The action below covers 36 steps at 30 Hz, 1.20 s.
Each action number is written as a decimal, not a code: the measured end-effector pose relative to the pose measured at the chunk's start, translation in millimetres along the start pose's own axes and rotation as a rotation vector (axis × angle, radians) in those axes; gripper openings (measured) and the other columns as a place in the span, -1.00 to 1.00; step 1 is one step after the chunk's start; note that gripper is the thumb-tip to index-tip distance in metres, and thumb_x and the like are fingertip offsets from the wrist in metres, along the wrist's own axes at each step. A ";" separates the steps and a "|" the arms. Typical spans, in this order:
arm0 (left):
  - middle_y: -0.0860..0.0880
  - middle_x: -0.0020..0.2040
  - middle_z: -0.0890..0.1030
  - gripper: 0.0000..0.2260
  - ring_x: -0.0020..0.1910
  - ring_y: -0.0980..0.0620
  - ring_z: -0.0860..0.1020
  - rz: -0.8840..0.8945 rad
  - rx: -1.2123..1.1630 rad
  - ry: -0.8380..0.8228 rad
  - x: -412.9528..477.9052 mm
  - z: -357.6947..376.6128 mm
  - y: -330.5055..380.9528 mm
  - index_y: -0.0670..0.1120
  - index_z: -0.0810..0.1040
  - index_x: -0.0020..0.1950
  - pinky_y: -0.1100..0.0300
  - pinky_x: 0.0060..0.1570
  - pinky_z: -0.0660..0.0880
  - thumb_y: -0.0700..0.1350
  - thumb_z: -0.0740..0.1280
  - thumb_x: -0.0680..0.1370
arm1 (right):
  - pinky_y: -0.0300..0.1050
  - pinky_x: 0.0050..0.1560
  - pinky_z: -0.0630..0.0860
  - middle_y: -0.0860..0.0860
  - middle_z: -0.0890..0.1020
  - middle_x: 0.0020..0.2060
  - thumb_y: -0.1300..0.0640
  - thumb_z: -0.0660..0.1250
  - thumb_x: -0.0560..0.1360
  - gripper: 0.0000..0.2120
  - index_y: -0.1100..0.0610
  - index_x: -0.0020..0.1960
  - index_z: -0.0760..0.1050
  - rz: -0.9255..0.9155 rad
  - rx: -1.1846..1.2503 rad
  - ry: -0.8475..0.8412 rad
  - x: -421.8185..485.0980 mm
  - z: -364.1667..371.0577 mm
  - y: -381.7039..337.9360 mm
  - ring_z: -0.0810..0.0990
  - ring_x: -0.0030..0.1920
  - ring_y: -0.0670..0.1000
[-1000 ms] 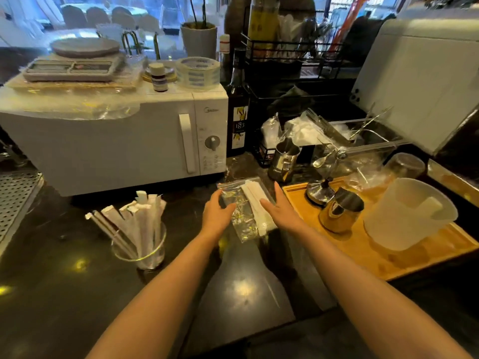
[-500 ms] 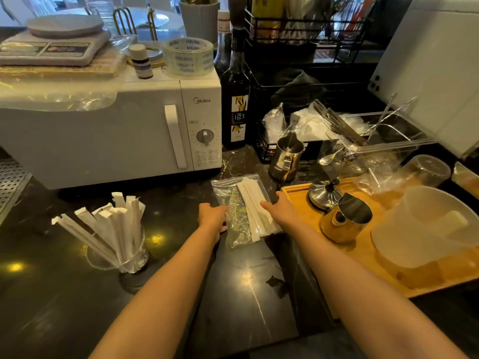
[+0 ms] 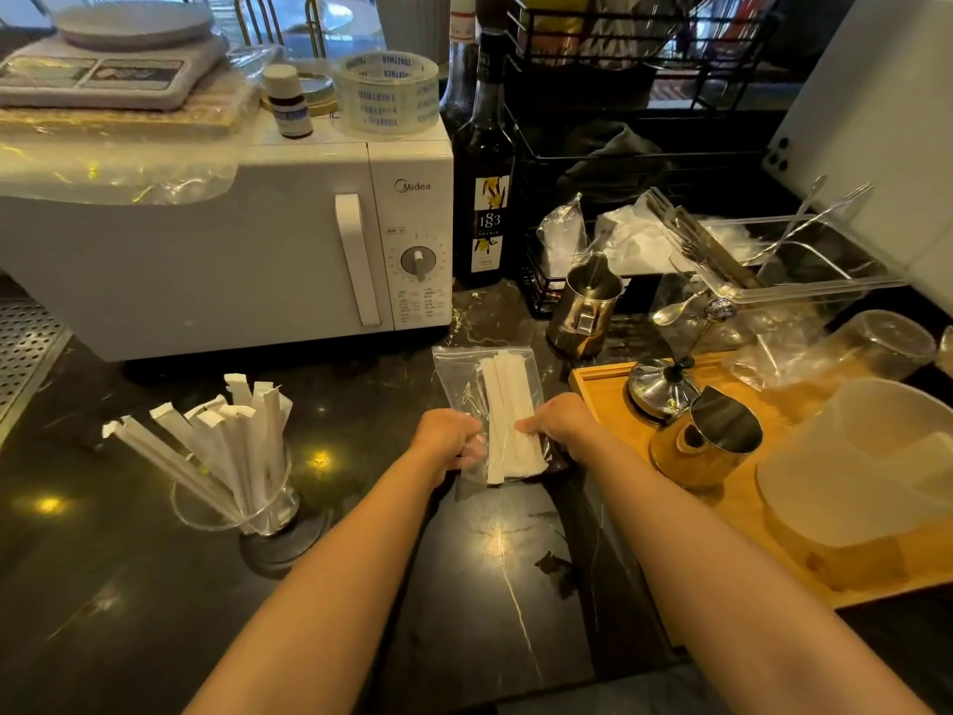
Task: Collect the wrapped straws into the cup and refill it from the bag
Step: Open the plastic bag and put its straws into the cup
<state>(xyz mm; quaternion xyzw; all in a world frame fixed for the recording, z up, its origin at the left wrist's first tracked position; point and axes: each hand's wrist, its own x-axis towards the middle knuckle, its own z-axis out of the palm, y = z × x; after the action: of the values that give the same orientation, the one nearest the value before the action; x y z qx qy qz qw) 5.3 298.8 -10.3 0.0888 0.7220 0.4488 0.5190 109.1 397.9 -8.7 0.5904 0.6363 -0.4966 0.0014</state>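
A clear plastic bag (image 3: 464,374) lies flat on the dark counter (image 3: 392,585) in front of the microwave, with several white wrapped straws (image 3: 508,415) inside it. My left hand (image 3: 447,437) pinches the bag's near left edge. My right hand (image 3: 559,423) rests on the bag's near right side, fingers over the straws. At the left stands a clear glass cup (image 3: 232,500) holding several wrapped straws (image 3: 227,441) that fan out upright.
A white microwave (image 3: 222,260) stands behind, with a tape roll (image 3: 389,92) and scale on top. A dark syrup bottle (image 3: 487,198) stands beside it. On the right, a wooden tray (image 3: 742,487) carries a gold pitcher (image 3: 704,446) and a frosted jug (image 3: 856,461).
Both hands have closed in on the near end of the bag: the left now pinches its edge and the right lies over the straws. The camera view has tilted down slightly.
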 end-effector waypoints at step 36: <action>-0.06 -0.23 0.52 -0.78 -0.34 0.01 0.53 0.520 0.487 -0.196 -179.5 -178.9 4.1 -0.06 0.46 -0.22 0.24 -0.47 0.50 0.02 0.19 0.55 | -0.51 -0.34 0.45 0.02 0.50 -0.30 0.41 0.23 0.47 -0.84 0.18 -0.11 0.34 -0.522 0.244 -0.272 -156.2 110.0 0.3 0.51 -0.28 -0.12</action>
<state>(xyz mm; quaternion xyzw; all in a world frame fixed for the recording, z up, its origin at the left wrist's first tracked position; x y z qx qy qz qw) -64.4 95.1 123.4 0.4328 0.7078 0.3699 0.4181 92.3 210.9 27.2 0.3310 0.6960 -0.6273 -0.1120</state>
